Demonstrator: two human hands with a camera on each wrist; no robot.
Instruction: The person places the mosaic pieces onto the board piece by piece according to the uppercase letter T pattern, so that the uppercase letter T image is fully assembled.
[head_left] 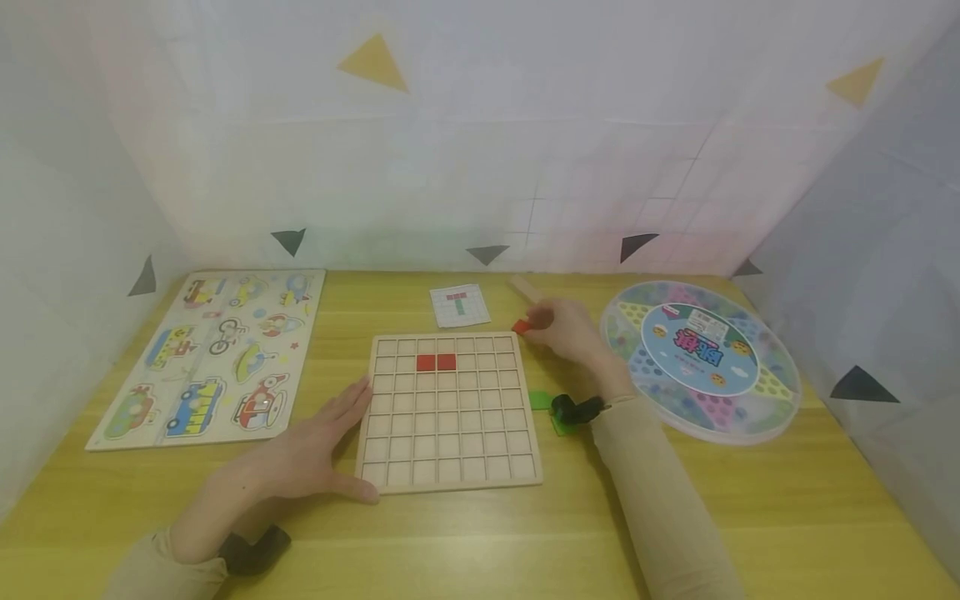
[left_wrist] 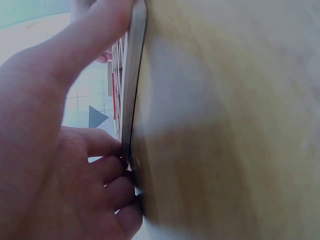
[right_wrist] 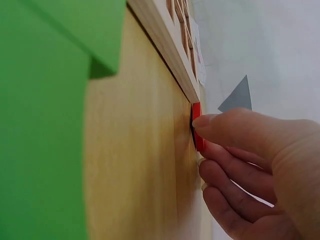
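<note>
Pinching a red tile (head_left: pixel 519 327) in the right grip (head_left: pixel 558 329)
Holding it beside the far right corner of the grid board (head_left: pixel 450 424), right of two red tiles (head_left: pixel 426 362) inside; resting the unclenched left grip (head_left: pixel 307 454) against the board's left edge.

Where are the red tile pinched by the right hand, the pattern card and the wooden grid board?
Red tile (head_left: pixel 519 327), head view: its uncovered part.
Pattern card (head_left: pixel 461 307), head view: its printed middle.
Wooden grid board (head_left: pixel 449 424), head view: a bare cell.
</note>
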